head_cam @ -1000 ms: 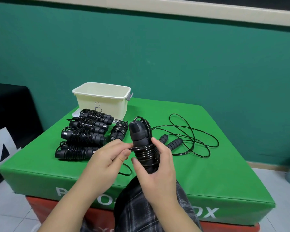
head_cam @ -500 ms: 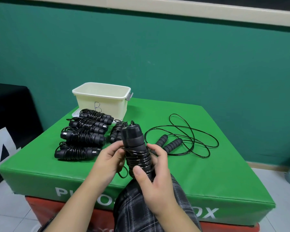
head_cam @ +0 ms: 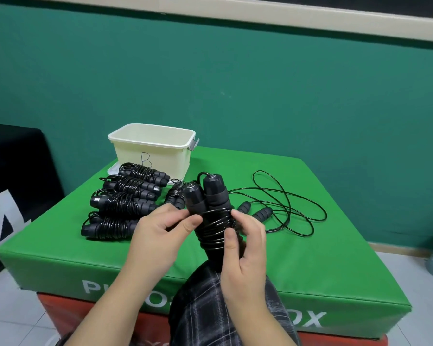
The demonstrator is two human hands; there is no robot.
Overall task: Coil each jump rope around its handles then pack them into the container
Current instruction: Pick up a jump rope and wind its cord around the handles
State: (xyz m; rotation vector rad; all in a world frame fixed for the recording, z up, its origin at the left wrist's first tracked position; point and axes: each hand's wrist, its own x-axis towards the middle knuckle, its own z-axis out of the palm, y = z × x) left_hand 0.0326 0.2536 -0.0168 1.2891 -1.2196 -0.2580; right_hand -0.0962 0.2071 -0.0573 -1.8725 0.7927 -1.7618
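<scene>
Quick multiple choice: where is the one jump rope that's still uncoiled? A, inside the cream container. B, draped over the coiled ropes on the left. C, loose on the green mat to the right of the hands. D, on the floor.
C: the uncoiled jump rope lies in loose loops on the green mat, right of both hands.

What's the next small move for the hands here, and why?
Probably tuck the cord's loose end under the wraps. The right hand grips the jump rope with its handles upright and the cord already coiled round them, while the left hand pinches the cord at the coil's edge. No slack trails off. Then it can join the coiled ropes beside the container.
</scene>
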